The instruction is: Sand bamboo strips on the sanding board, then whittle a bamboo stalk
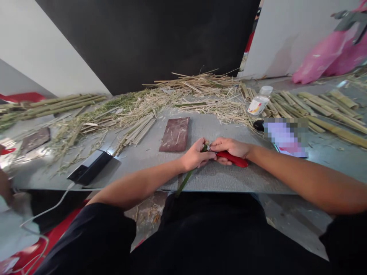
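My left hand (195, 156) is closed around a narrow green bamboo strip (184, 184), whose lower end slants down past the table's front edge. In my right hand (233, 147) is a red-handled cutting tool (236, 159); its metal end meets the strip between my fingertips. Both hands touch each other just above the tabletop. My fingers cover most of the metal part, so its exact kind is not visible. Just beyond my left hand lies a brown, scuffed rectangular pad (174, 134).
Shavings (183, 95) and split strips heap along the back of the table. Bamboo pieces (329, 105), a clear bottle (259, 101) and a lit phone (286, 137) lie right. A black box (90, 167) with a white cable sits left. Another person's arm shows at far left.
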`<move>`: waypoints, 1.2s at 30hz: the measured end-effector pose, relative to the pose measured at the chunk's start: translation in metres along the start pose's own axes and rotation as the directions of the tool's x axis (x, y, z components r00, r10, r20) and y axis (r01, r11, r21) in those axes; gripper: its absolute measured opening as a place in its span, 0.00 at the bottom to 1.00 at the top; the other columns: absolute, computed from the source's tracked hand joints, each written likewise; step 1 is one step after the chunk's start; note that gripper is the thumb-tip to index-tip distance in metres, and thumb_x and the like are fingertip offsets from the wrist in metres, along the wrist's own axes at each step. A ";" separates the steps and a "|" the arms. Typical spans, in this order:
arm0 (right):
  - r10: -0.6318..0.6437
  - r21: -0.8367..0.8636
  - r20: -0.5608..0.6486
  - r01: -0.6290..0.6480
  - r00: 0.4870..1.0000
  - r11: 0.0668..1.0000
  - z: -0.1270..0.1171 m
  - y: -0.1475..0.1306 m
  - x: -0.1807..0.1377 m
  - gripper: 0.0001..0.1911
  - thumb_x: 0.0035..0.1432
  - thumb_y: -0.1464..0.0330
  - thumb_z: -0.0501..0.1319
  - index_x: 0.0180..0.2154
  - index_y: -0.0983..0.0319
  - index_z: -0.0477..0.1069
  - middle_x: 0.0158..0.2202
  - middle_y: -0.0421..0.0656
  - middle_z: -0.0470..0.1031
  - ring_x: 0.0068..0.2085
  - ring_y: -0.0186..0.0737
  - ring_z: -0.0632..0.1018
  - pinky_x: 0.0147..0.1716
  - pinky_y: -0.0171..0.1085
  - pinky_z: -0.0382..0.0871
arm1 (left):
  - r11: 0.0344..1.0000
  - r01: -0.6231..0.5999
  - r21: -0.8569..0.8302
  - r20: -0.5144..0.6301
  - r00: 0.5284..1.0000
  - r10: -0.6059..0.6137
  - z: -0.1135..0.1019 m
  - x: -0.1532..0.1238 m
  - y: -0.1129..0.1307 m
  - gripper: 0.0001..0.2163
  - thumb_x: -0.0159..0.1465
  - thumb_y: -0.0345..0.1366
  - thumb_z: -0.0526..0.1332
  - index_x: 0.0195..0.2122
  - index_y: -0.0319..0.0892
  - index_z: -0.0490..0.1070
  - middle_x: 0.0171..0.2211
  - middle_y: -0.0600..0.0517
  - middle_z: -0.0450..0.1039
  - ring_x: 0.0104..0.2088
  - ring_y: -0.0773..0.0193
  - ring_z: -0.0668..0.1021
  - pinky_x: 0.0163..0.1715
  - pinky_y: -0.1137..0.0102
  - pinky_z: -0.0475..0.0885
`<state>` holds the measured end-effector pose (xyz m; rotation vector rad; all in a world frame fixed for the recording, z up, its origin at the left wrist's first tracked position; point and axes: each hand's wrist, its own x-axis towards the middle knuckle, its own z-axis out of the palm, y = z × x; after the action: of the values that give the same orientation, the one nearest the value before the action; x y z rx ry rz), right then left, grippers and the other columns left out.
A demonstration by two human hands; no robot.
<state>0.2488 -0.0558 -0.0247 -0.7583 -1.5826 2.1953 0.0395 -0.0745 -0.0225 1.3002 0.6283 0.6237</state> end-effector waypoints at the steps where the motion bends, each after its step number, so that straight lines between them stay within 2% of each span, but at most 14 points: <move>1: 0.000 0.001 -0.001 0.000 1.000 1.000 0.001 0.000 0.000 0.17 0.67 0.59 0.63 0.30 0.64 0.72 0.18 0.40 0.70 0.16 0.33 0.70 0.14 0.30 0.64 | 1.000 -0.003 0.022 -0.007 1.000 0.004 0.001 0.000 -0.001 0.21 0.62 0.38 0.68 0.40 0.47 0.51 0.26 0.60 0.73 0.13 0.77 0.62 0.14 0.78 0.51; 5: -0.010 0.009 -0.013 0.011 1.000 1.000 0.003 0.000 0.000 0.17 0.66 0.59 0.64 0.29 0.63 0.70 0.18 0.40 0.70 0.15 0.33 0.69 0.14 0.30 0.63 | 0.997 -0.035 0.070 -0.031 0.999 0.037 0.000 0.001 -0.008 0.22 0.65 0.45 0.70 0.39 0.47 0.53 0.22 0.65 0.62 0.15 0.77 0.62 0.17 0.77 0.54; 12: -0.043 -0.025 -0.069 0.041 0.997 0.999 0.013 0.002 0.002 0.16 0.67 0.59 0.62 0.30 0.62 0.68 0.17 0.38 0.67 0.15 0.32 0.67 0.14 0.30 0.62 | 0.956 -0.083 0.282 -0.104 0.988 0.117 -0.006 0.003 -0.019 0.23 0.65 0.53 0.69 0.39 0.44 0.56 0.28 0.59 0.67 0.23 0.74 0.66 0.25 0.74 0.60; 15: -0.106 -0.042 -0.163 0.100 0.981 0.994 0.019 0.005 0.006 0.16 0.67 0.59 0.62 0.29 0.61 0.68 0.17 0.37 0.66 0.14 0.32 0.67 0.14 0.30 0.61 | 0.943 -0.085 0.321 -0.139 0.981 0.135 -0.007 0.004 -0.019 0.23 0.67 0.55 0.67 0.37 0.44 0.57 0.26 0.59 0.65 0.22 0.73 0.64 0.25 0.73 0.58; 17: -0.175 -0.055 -0.257 0.167 0.950 0.985 0.022 0.008 0.009 0.17 0.66 0.59 0.62 0.28 0.61 0.68 0.16 0.38 0.66 0.15 0.33 0.67 0.14 0.31 0.61 | 0.939 -0.081 0.334 -0.173 0.974 0.146 -0.008 0.006 -0.018 0.22 0.70 0.56 0.63 0.35 0.45 0.57 0.23 0.60 0.62 0.21 0.73 0.63 0.23 0.73 0.57; 19: -0.225 -0.060 -0.298 0.217 0.928 0.974 0.022 0.009 0.011 0.17 0.65 0.59 0.63 0.27 0.61 0.67 0.16 0.38 0.66 0.15 0.33 0.68 0.15 0.31 0.62 | 0.936 -0.082 0.343 -0.187 0.970 0.153 -0.009 0.007 -0.016 0.22 0.70 0.57 0.62 0.35 0.45 0.57 0.22 0.61 0.60 0.21 0.73 0.62 0.23 0.73 0.57; 22: -0.225 -0.043 -0.240 0.221 0.944 0.974 0.021 0.006 0.011 0.18 0.66 0.59 0.63 0.26 0.61 0.66 0.16 0.38 0.66 0.15 0.33 0.68 0.15 0.31 0.62 | 0.936 -0.079 0.342 -0.175 0.974 0.146 -0.009 0.006 -0.011 0.25 0.64 0.58 0.68 0.36 0.44 0.58 0.24 0.61 0.61 0.21 0.73 0.63 0.24 0.73 0.58; 28: -0.093 -0.055 -0.044 0.091 0.995 0.994 0.016 0.000 0.003 0.18 0.67 0.61 0.62 0.26 0.60 0.64 0.16 0.38 0.67 0.15 0.32 0.67 0.15 0.30 0.60 | 0.935 -0.077 0.345 -0.128 0.984 0.128 -0.009 0.004 -0.008 0.27 0.59 0.55 0.73 0.36 0.44 0.57 0.26 0.61 0.60 0.24 0.73 0.64 0.27 0.73 0.59; 32: -0.092 -0.049 -0.037 0.090 0.995 0.995 0.017 0.002 0.004 0.17 0.66 0.62 0.61 0.26 0.60 0.64 0.16 0.39 0.67 0.15 0.32 0.67 0.15 0.30 0.60 | 0.902 -0.125 0.412 -0.067 0.984 0.167 -0.015 0.007 -0.013 0.24 0.61 0.54 0.72 0.36 0.43 0.60 0.30 0.57 0.63 0.30 0.69 0.67 0.31 0.71 0.61; 36: -0.112 -0.051 -0.051 0.110 0.992 0.993 0.016 0.004 0.006 0.15 0.66 0.64 0.61 0.27 0.61 0.65 0.16 0.38 0.67 0.15 0.32 0.67 0.15 0.30 0.60 | 0.904 -0.127 0.408 -0.062 0.984 0.167 -0.017 0.008 -0.014 0.24 0.61 0.54 0.71 0.36 0.43 0.60 0.31 0.57 0.63 0.32 0.67 0.68 0.32 0.70 0.62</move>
<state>0.2347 -0.0665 -0.0256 -0.7190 -1.6157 2.0489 0.0339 -0.0594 -0.0393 1.7245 0.7698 0.7072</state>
